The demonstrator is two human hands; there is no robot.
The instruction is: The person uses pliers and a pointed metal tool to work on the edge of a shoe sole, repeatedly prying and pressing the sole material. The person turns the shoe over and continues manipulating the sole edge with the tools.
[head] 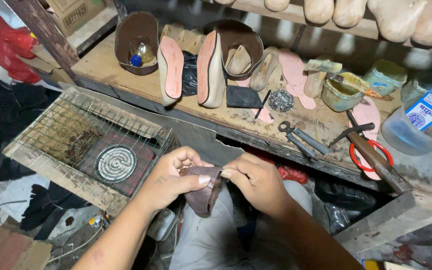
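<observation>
We sit before a cluttered wooden table (126,75), a wire-caged heater (88,145) at our left. Our left hand (173,177) and right hand (256,182) both pinch a brown leather piece (203,197) over our lap, below pliers (301,139).

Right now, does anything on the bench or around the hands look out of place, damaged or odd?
Little stands out. The left hand and right hand pinch a brown leather piece between them. On the bench a small pile of nails lies loose, and the wire grille over the heater coil looks rusty and bent.
</observation>
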